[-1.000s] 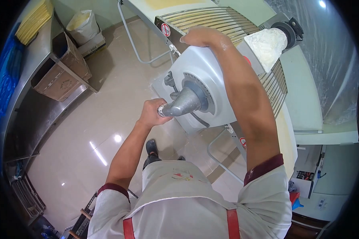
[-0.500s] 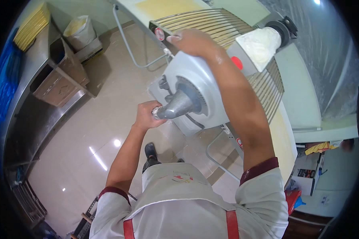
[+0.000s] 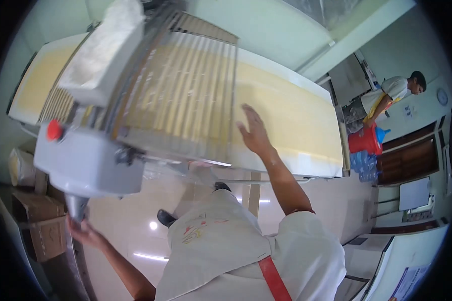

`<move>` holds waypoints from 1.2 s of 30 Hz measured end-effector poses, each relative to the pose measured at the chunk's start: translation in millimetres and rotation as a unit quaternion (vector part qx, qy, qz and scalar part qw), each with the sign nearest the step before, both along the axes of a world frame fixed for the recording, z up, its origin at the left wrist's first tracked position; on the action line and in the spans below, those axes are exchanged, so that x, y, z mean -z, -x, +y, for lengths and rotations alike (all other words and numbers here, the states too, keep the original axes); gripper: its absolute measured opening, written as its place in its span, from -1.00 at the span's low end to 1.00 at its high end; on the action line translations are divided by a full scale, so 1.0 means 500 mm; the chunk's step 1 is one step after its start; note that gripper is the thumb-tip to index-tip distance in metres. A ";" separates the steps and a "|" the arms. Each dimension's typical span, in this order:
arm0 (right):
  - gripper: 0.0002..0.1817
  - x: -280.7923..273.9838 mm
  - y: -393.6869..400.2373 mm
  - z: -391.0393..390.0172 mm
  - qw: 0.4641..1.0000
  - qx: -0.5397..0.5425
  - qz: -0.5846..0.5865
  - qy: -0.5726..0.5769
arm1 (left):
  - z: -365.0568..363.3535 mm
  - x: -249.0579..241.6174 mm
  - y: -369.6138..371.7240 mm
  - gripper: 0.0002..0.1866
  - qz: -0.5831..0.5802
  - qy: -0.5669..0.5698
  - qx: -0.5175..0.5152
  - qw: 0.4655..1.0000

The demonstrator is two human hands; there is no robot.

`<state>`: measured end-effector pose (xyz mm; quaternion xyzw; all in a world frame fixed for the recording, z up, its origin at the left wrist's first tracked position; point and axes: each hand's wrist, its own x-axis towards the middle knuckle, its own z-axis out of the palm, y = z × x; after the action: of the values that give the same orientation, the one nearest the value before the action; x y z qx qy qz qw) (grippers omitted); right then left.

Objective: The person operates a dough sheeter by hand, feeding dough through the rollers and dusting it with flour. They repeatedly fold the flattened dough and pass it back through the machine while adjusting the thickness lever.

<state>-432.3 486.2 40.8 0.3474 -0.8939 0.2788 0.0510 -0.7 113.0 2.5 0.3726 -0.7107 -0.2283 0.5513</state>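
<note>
A dough sheeter with a grey housing stands at the left. My left hand is low at the housing's front, its fingers closed around the end of the grey lever handle. My right hand is empty, fingers apart, over the pale yellow conveyor belt, just right of the wire guard. A white trough of flour sits on top of the machine. The red button is on the housing's upper left.
Cardboard boxes and a white sack stand at the left. On the far right a person stands beside a red container and clear water bottles. A belt support leg reaches the tiled floor.
The view has swung to the right. My right hand has left the far side of the machine and is now over the right belt. My left hand stays at the lever handle.
</note>
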 end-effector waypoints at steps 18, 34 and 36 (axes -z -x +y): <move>-0.69 0.085 0.846 0.336 0.981 -0.057 -0.144 -0.120 | 0.863 -0.010 0.805 -0.74 0.246 -0.721 0.165 0.626; -0.47 -0.066 0.938 0.253 0.727 -0.308 -0.610 -0.064 | 0.886 -0.057 0.881 -0.71 0.199 -0.639 0.048 0.742; -0.51 0.058 0.973 0.213 0.775 -0.271 -0.566 -0.080 | 0.836 -0.043 0.860 -0.70 0.256 -0.630 0.062 0.730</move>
<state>-918.8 592.9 11.7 0.3577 -0.6496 0.3544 -0.5696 -430.6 530.9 24.1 0.5167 -0.2569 -0.7446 0.3355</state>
